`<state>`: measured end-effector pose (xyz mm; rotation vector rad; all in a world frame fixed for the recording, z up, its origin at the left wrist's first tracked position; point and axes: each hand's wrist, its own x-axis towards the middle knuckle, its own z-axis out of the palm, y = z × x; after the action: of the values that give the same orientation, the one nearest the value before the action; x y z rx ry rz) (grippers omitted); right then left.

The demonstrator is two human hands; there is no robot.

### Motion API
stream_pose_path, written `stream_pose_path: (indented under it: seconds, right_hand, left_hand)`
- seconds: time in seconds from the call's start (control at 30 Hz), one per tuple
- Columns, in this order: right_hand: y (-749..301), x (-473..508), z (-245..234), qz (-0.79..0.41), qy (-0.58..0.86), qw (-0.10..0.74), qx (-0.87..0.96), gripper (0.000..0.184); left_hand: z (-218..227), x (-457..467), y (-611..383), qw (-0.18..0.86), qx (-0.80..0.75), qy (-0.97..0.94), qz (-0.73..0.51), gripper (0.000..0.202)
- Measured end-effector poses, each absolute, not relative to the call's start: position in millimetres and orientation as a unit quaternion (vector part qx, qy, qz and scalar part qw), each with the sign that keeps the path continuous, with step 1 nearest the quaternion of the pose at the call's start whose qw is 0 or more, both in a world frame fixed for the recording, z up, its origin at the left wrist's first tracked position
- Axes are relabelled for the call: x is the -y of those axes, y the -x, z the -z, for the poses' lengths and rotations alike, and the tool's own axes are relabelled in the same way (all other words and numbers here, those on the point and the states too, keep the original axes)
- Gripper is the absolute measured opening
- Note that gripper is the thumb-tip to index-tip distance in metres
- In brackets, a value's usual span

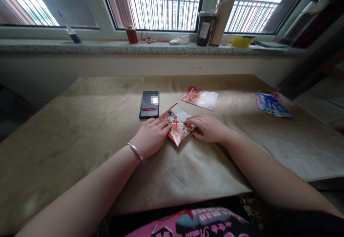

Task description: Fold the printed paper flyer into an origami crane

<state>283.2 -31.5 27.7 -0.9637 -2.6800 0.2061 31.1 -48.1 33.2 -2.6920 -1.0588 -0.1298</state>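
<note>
A partly folded sheet of colourful printed paper (177,126) lies on the table in front of me, orange, red and white, with a pointed corner towards me. My left hand (153,135), a silver bangle at its wrist, holds the paper's left edge against the table, fingers close together. At the opposite edge, my right hand (206,127) has its fingers bent and closed on the paper; its thumb is near the lower right fold. Just beyond my left hand lies a dark phone (149,105), its screen partly blurred.
Red-and-white printed sheets (200,98) lie farther back, and blue-and-red printed papers (273,104) at the right. The beige-covered table (80,122) reaches towards the wall. On the granite sill (107,47) stand a red container (132,34), a dark lidded cup (205,29) and a yellow item (242,42).
</note>
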Motion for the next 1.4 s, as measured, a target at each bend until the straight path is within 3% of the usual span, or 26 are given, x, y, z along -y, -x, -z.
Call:
stream_pose_path:
  seconds: [0.47, 0.87, 1.4]
  right_hand:
    - [-296, 25, -23, -0.035, 0.342, 0.131, 0.93, 0.019]
    - [-298, 28, -23, -0.01, 0.36, 0.127, 0.924, 0.023]
    - [-305, 24, -16, -0.102, 0.389, 0.176, 0.898, 0.019]
  left_hand:
    - [-45, 51, -25, 0.059, 0.424, 0.904, 0.001, 0.029]
    - [-40, 37, -19, 0.077, 0.441, 0.894, 0.008, 0.027]
    - [-41, 29, -6, 0.054, 0.437, 0.898, -0.006, 0.028]
